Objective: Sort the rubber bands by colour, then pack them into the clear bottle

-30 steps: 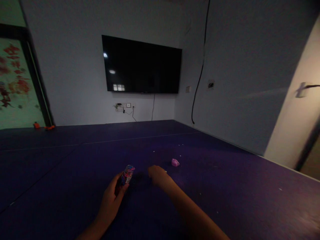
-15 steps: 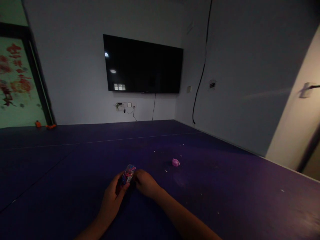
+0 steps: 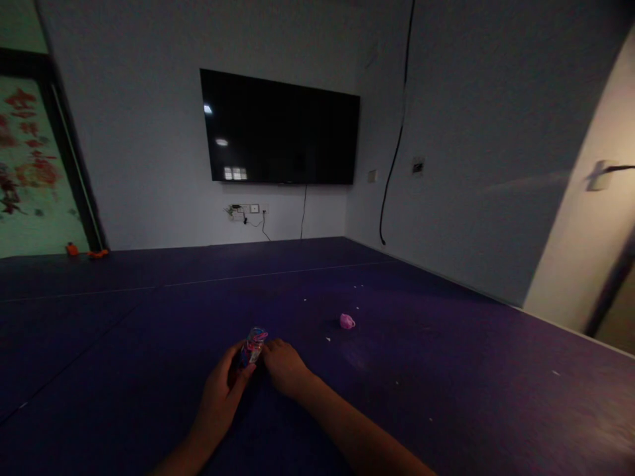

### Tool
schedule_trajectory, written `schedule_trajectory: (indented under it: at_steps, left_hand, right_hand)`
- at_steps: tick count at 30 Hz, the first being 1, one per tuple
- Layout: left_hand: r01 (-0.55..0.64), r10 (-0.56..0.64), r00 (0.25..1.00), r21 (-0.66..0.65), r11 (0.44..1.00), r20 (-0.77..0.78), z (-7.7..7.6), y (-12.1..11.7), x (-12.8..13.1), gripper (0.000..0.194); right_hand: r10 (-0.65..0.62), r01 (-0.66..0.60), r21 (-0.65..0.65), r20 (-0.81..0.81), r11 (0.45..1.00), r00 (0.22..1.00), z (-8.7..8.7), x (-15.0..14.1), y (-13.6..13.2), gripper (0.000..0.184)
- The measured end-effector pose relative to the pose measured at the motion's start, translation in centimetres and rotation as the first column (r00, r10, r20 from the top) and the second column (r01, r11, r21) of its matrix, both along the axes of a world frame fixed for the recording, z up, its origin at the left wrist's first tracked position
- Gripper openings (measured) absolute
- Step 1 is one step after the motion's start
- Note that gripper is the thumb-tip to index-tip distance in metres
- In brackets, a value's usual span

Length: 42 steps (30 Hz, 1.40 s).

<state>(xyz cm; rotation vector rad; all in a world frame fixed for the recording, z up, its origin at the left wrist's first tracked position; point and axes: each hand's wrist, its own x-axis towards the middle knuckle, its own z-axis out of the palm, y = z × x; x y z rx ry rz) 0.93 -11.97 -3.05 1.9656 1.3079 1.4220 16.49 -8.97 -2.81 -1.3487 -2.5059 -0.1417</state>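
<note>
My left hand [image 3: 221, 391] is closed around a small clear container [image 3: 254, 345] with pink, blue and red contents that I cannot name exactly. It is tilted, its top leaning to the right. Just right of it, my right hand [image 3: 284, 368] is low over the purple floor with its fingers curled together. The fingertips are hidden, so whatever they pinch cannot be made out. Beyond the right hand lies a small pink piece [image 3: 347, 321] with a loop on its side, shaped like a bag or a cap.
Small white scraps [image 3: 328, 339] dot the purple floor [image 3: 149, 370]. A dark television [image 3: 282, 129] hangs on the far wall above sockets and cords. Down the right wall runs a black cable [image 3: 394, 158]. Orange objects [image 3: 72, 248] lie by the door at left.
My right hand has come left from near the pink piece to beside the container, fingers curled. My left hand keeps its hold with little movement. The pink piece stays where it was.
</note>
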Motion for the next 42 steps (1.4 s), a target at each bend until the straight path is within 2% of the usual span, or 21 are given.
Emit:
schedule_trajectory:
  at_steps: [3, 6, 9, 12, 14, 17, 19, 23, 25, 27, 29, 31, 33, 38, 40, 42]
  left_hand:
    - [-0.014, 0.014, 1.0, 0.001, 1.0, -0.005, 0.0, 0.0, 0.0, 0.041]
    - [-0.028, 0.028, 1.0, -0.012, 1.0, -0.003, -0.1, 0.0, 0.0, 0.042]
    - [-0.023, 0.023, 1.0, -0.032, 0.999, 0.001, -0.2, 0.0, -0.1, 0.043]
    - [0.008, -0.007, 1.0, -0.032, 0.999, 0.012, 0.0, -0.1, -0.1, 0.045]
    - [0.033, -0.033, 0.999, -0.032, 0.999, 0.018, 0.2, -0.2, 0.0, 0.045]
    - [0.057, -0.055, 0.998, -0.049, 0.997, 0.024, 0.5, -0.3, 0.1, 0.044]
    - [0.055, -0.054, 0.998, -0.053, 0.997, 0.03, 0.5, -0.3, 0.1, 0.044]
    - [0.016, -0.014, 0.999, -0.04, 0.999, 0.041, 0.4, -0.3, 0.1, 0.048]
    - [-0.009, 0.01, 0.999, -0.027, 1.0, 0.039, 0.2, -0.2, 0.1, 0.048]
    - [-0.029, 0.03, 0.998, -0.021, 0.999, 0.046, 0.1, -0.2, 0.1, 0.048]
    - [-0.038, 0.04, 0.997, -0.033, 0.999, 0.059, 0.0, -0.1, 0.0, 0.049]
    - [-0.045, 0.048, 0.997, -0.052, 0.998, 0.067, -0.1, 0.0, 0.0, 0.049]
    - [-0.042, 0.046, 0.997, -0.061, 0.997, 0.064, -0.1, 0.0, 0.1, 0.049]
    - [-0.034, 0.035, 0.998, -0.036, 0.999, 0.047, 0.0, -0.2, 0.1, 0.047]
    - [-0.027, 0.029, 0.999, -0.034, 0.999, 0.043, 0.0, -0.1, 0.0, 0.047]
    - [-0.022, 0.024, 0.999, -0.043, 0.999, 0.04, -0.1, -0.1, 0.0, 0.048]
  right_hand:
    - [-0.015, 0.014, -0.008, -0.078, 1.0, 0.997, 0.0, 0.4, 0.3, 0.031]
    - [-0.055, 0.058, 0.0, -0.293, 0.998, 0.954, 1.0, 1.1, 0.9, 0.033]
    - [0.01, 0.03, 0.059, -0.581, 0.998, 0.814, 2.8, 1.7, 1.4, 0.029]
    - [0.139, -0.074, 0.119, -0.743, 0.99, 0.655, 4.8, 1.6, 1.2, 0.025]
    - [0.175, -0.134, 0.116, -0.765, 0.984, 0.619, 5.8, 1.4, 0.6, 0.023]
    - [0.166, -0.17, 0.07, -0.728, 0.983, 0.665, 6.9, 1.0, -0.4, 0.02]
    - [0.149, -0.155, 0.06, -0.728, 0.986, 0.669, 7.2, 0.9, -0.7, 0.017]
    - [0.101, -0.054, 0.086, -0.807, 0.995, 0.582, 6.4, 1.2, -0.2, 0.02]
    - [0.042, 0.013, 0.064, -0.787, 0.998, 0.615, 5.1, 1.4, 0.3, 0.026]
    - [-0.018, 0.04, 0.017, -0.674, 0.999, 0.738, 3.4, 1.5, 0.7, 0.029]
    - [-0.038, 0.019, -0.048, -0.447, 0.999, 0.894, 1.7, 1.4, 1.0, 0.024]
    - [-0.06, 0.04, -0.093, -0.233, 0.995, 0.971, 0.4, 1.2, 1.2, 0.02]
    - [-0.094, 0.084, -0.097, -0.112, 0.992, 0.989, -0.1, 0.8, 1.3, 0.02]
    - [-0.107, 0.107, -0.004, 0.026, 0.994, 0.994, -0.1, -0.3, 1.1, 0.023]
    - [-0.102, 0.1, 0.041, 0.058, 0.994, 0.993, -0.2, -0.5, 0.9, 0.022]
    - [-0.134, 0.132, 0.07, 0.017, 0.989, 0.991, -0.2, -0.3, 0.7, 0.021]
